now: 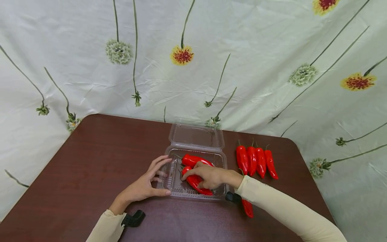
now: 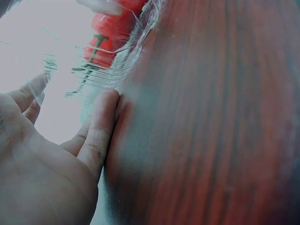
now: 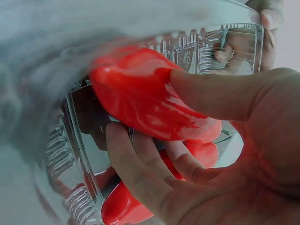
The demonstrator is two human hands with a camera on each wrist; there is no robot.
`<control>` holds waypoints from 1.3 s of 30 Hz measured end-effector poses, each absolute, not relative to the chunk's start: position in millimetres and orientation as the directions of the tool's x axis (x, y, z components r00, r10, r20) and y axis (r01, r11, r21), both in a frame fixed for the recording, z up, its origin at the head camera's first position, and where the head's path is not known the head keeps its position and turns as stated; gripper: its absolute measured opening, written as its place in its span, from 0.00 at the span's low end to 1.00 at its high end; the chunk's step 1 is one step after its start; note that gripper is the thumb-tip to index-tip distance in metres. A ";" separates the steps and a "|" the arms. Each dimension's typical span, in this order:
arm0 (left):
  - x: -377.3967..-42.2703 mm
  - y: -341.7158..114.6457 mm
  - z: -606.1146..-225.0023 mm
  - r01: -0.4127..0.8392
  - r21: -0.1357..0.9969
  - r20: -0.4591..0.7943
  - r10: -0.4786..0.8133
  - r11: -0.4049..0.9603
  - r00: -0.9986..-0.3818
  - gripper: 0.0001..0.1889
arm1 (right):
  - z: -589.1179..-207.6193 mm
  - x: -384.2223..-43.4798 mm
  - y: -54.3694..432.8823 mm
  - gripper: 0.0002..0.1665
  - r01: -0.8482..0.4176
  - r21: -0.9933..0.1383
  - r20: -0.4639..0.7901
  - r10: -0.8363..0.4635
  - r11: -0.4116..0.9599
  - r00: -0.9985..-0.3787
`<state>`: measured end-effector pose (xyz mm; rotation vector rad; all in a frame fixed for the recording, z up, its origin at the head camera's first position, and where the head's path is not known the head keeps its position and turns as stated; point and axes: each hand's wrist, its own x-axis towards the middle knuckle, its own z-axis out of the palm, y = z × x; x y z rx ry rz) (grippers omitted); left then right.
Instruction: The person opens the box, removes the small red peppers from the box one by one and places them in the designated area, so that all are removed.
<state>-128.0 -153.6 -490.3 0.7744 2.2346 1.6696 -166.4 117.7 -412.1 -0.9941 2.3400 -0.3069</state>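
Note:
My right hand [image 1: 208,176] reaches into a clear plastic clamshell container [image 1: 172,149] and pinches a glossy red chili pepper [image 3: 136,93]. The thumb lies on the pepper's upper side, with the fingers below it in the right wrist view. Behind it another red chili pepper [image 1: 193,158] lies across the tray, partly covered by the hand. My left hand [image 1: 145,185] is at the container's left end, fingers spread and lightly bent along the wall, thumb stretched to the front left corner. The left wrist view shows those fingertips right at the clear rim.
The container's lid [image 1: 196,134] is folded back toward the patterned curtain [image 1: 151,77]. Several red chili peppers [image 1: 252,159] line up to the right on the dark brown table [image 1: 121,148]. One more pepper [image 1: 248,208] shows partly beneath the right forearm.

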 end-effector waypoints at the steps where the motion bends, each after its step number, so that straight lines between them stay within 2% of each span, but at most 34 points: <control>1: -128.0 -153.7 -490.3 0.266 0.942 0.115 0.547 0.205 -0.829 0.53 | -412.9 -166.4 118.2 0.32 -0.581 -0.423 -0.408 -0.718 0.696 -0.563; 12: -126.4 -153.9 -489.5 0.270 0.940 0.116 0.550 0.208 -0.827 0.52 | -409.3 -166.8 123.6 0.27 -0.525 -0.468 -0.388 -0.699 0.711 -0.601; 21: -126.0 -154.5 -490.0 0.277 0.941 0.125 0.559 0.196 -0.819 0.52 | -407.4 -168.9 132.8 0.28 -0.571 -0.535 -0.310 -0.773 0.623 -0.554; 28: -125.7 -154.0 -489.9 0.279 0.941 0.128 0.560 0.193 -0.819 0.52 | -399.0 -169.0 148.3 0.30 -0.568 -0.570 -0.212 -0.775 0.593 -0.596; 39: -126.2 -155.0 -489.2 0.272 0.941 0.118 0.556 0.203 -0.823 0.52 | -380.3 -166.7 182.7 0.37 -0.536 -0.687 -0.042 -0.763 0.491 -0.645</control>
